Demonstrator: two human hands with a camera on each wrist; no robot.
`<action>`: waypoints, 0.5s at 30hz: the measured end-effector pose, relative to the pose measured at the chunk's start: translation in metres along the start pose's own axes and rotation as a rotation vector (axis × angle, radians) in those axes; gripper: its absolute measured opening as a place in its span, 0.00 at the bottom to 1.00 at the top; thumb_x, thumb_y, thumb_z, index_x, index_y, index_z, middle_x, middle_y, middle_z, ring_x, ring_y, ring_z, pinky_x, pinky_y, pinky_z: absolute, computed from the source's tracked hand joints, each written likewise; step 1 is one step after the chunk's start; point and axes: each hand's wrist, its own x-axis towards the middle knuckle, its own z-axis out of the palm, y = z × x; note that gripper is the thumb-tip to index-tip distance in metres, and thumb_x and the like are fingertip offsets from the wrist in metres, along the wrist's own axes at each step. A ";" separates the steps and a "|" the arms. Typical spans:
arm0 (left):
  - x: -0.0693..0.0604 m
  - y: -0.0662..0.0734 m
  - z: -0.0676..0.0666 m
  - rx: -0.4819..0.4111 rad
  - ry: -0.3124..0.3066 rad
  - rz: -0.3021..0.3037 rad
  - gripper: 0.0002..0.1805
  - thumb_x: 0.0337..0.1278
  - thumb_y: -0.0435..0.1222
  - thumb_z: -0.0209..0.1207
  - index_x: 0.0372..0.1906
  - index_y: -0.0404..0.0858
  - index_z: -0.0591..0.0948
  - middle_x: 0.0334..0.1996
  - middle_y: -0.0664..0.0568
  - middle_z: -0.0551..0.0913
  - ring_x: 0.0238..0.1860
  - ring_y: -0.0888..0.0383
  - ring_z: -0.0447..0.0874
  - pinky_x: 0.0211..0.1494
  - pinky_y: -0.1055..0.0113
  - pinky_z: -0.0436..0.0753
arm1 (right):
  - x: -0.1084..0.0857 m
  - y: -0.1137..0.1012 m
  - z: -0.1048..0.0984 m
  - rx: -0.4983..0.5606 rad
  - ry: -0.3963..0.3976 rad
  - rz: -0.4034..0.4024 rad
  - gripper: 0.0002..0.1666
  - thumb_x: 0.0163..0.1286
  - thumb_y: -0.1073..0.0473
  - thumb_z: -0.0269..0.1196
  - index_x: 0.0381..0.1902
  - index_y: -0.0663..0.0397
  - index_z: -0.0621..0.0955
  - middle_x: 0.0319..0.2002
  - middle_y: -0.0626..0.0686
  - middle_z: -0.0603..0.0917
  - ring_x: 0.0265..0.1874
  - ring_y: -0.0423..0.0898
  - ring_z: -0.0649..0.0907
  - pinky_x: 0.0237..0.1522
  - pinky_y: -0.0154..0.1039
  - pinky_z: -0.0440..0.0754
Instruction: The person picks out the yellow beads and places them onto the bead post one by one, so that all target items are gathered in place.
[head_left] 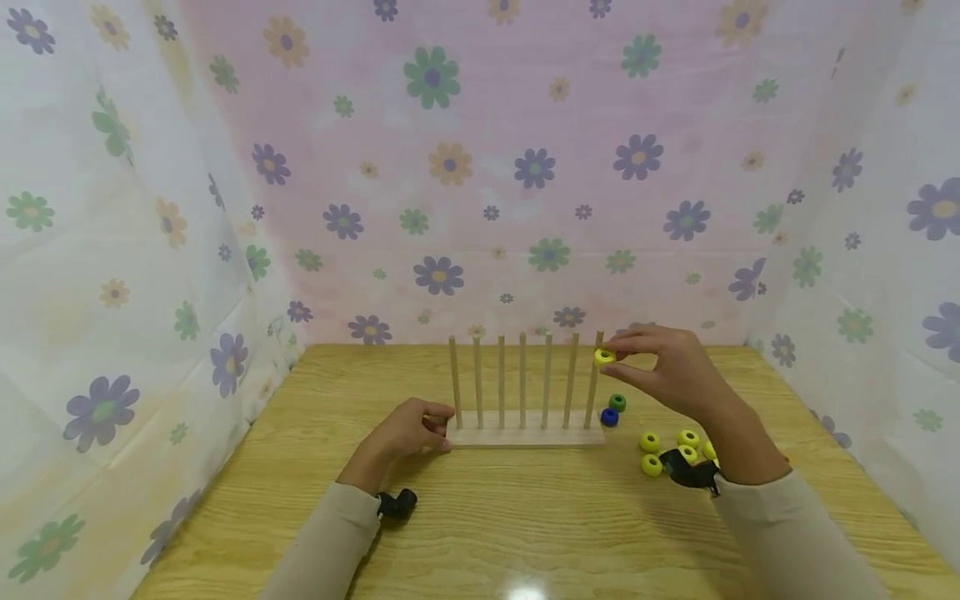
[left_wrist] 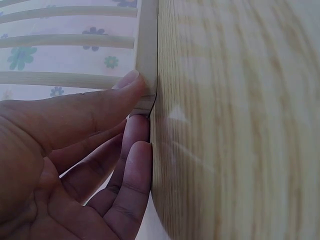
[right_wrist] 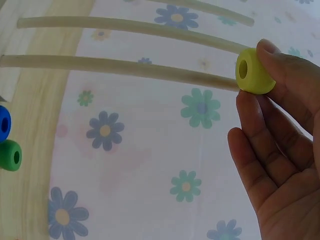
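Table (head_left: pixel 525 533) glare; left-wrist view seemingly hazy.

Right of your wooden seven-peg rack (head_left: pixel 525 436), a round blue bead (head_left: pixel 610 418) is lying before a round green bead (head_left: pixel 617 403), with round yellow beads (head_left: pixel 651 468) nearer the right edge of the wood-grain tabletop (head_left: pixel 525 517).

A wood-grained table (head_left: pixel 487 525) – behind it and at both sides, pale flower-printed cloth (head_left: pixel 487 108).

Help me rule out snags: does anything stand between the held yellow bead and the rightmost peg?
Nothing visible does: the right hand pinches the yellow bead close beside the rightmost peg, near its top.
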 end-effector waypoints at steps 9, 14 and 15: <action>-0.001 0.001 0.001 -0.005 -0.006 0.017 0.34 0.56 0.29 0.73 0.69 0.37 0.79 0.61 0.45 0.83 0.50 0.55 0.84 0.48 0.63 0.86 | 0.009 -0.012 0.002 0.025 0.009 -0.047 0.16 0.61 0.57 0.78 0.48 0.43 0.91 0.46 0.44 0.90 0.38 0.41 0.88 0.34 0.38 0.86; 0.001 0.001 0.001 0.006 -0.003 0.026 0.33 0.56 0.29 0.74 0.69 0.37 0.79 0.62 0.43 0.83 0.51 0.55 0.84 0.48 0.62 0.87 | 0.014 -0.016 0.003 0.038 0.018 -0.076 0.16 0.61 0.58 0.78 0.48 0.44 0.91 0.45 0.44 0.90 0.37 0.43 0.89 0.36 0.40 0.88; 0.002 0.001 0.002 0.007 -0.004 0.029 0.33 0.56 0.29 0.73 0.69 0.37 0.79 0.63 0.43 0.82 0.51 0.54 0.84 0.48 0.62 0.87 | 0.015 -0.017 0.003 0.041 0.019 -0.083 0.16 0.61 0.58 0.78 0.47 0.44 0.91 0.44 0.44 0.90 0.37 0.43 0.89 0.36 0.41 0.88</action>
